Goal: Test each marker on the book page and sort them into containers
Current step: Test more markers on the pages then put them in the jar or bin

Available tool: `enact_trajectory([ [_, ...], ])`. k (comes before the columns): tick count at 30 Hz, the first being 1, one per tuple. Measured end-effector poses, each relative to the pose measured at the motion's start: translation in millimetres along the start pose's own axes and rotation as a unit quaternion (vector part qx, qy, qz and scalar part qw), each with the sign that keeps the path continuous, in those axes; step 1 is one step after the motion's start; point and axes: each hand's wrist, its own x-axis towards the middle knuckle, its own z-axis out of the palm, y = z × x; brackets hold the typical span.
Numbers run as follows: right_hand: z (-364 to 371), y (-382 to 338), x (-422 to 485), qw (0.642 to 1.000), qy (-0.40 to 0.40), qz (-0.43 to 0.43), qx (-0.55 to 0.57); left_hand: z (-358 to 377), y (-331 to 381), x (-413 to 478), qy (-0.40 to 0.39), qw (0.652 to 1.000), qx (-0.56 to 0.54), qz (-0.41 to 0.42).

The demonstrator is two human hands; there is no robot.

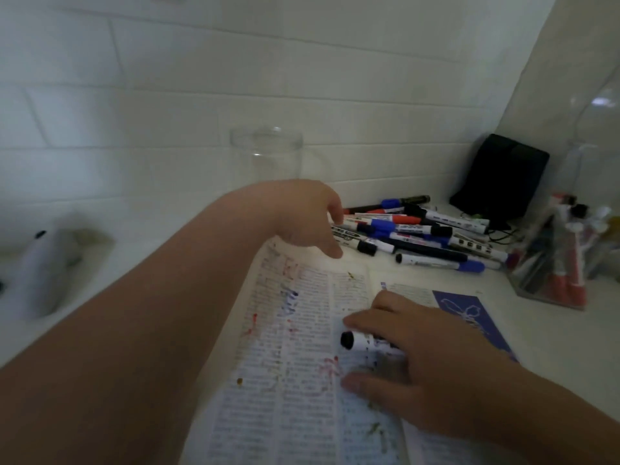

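Observation:
An open book [302,380] lies on the white counter, its page spotted with red, blue and green marks. My right hand [412,357] rests on the page and grips a white marker with a black cap [352,339]. My left hand [308,216] reaches over the book's top edge, fingers loosely spread and holding nothing, close to a pile of several markers [422,236] with black, blue and red caps. An empty clear glass jar [266,156] stands behind the left hand. A clear container [550,260] at the right holds several markers upright.
A black pouch [500,176] leans in the back corner against the tiled wall. A blurred marker [37,263] lies at the far left. A blue bookmark [469,317] sits on the book's right page.

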Motion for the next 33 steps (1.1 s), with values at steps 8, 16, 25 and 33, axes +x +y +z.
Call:
enact_trajectory([
  [8, 11, 9, -1, 0.998, 0.033, -0.029, -0.045, 20, 22, 4, -0.084, 0.995, -0.027, 0.051],
  [16, 6, 40, -14, 0.990, 0.103, -0.090, -0.031, 74, 59, 9, -0.125, 0.983, -0.135, -0.015],
  [25, -21, 95, -14, 0.926, 0.337, 0.114, 0.127, 72, 74, 9, -0.072, 0.706, -0.704, -0.034],
  [33, -31, 106, -21, 0.971, 0.200, 0.120, 0.055, 80, 64, 5, -0.098, 0.918, -0.380, -0.059],
])
